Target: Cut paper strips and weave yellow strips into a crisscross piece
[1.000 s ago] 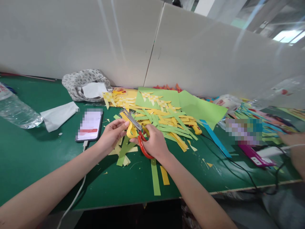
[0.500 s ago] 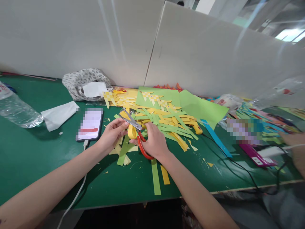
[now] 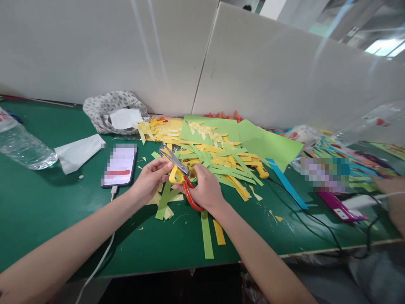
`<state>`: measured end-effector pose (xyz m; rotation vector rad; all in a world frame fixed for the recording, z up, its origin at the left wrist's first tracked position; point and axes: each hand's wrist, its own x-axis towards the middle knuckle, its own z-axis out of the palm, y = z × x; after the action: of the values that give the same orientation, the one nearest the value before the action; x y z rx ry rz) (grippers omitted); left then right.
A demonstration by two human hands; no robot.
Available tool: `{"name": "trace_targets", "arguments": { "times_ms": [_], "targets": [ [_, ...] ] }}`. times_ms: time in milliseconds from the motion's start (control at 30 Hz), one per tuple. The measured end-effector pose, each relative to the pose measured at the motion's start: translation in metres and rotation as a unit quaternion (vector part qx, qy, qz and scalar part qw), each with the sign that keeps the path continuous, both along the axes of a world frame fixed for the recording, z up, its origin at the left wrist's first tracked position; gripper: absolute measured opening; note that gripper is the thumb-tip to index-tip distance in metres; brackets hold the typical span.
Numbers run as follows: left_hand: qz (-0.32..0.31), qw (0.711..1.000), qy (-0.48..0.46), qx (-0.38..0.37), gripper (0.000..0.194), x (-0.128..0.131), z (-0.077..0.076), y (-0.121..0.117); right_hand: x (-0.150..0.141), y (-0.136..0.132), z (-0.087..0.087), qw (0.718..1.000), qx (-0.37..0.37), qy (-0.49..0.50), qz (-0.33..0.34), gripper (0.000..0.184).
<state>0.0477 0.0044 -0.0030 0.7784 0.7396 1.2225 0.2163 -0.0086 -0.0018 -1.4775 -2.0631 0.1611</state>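
Observation:
My right hand (image 3: 205, 189) is closed round the red handles of a pair of scissors (image 3: 180, 175), whose metal blades point up and left. My left hand (image 3: 150, 177) pinches a yellow paper strip (image 3: 175, 174) held against the blades. Both hands hover just above a green table (image 3: 47, 207), in front of a heap of yellow and green paper strips (image 3: 221, 162). Several cut strips lie under and below my hands.
A phone (image 3: 119, 165) on a white cable lies left of my hands. Further left are a white tissue (image 3: 77, 153) and a lying water bottle (image 3: 22, 145). A patterned cloth bag (image 3: 110, 110) sits by the white partition. Another person's hand (image 3: 392, 198) and black cables are at the right.
The scissors and the yellow strip have shifted only slightly; both hands stay in nearly the same place.

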Motion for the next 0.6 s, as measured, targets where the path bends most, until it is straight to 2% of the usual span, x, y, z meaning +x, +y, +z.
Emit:
{"name": "trace_targets", "arguments": {
  "times_ms": [367, 600],
  "targets": [
    [-0.005, 1.0, -0.002, 0.01, 0.018, -0.0009, -0.004, 0.0015, 0.0016, 0.0005, -0.0028, 1.0, 0.016, 0.0, -0.01, 0.047],
    [0.017, 1.0, -0.018, 0.001, 0.02, -0.0007, -0.0065, 0.0034, 0.0031, 0.0018, -0.001, 0.998, 0.013, -0.059, -0.014, 0.063]
  ]
}}
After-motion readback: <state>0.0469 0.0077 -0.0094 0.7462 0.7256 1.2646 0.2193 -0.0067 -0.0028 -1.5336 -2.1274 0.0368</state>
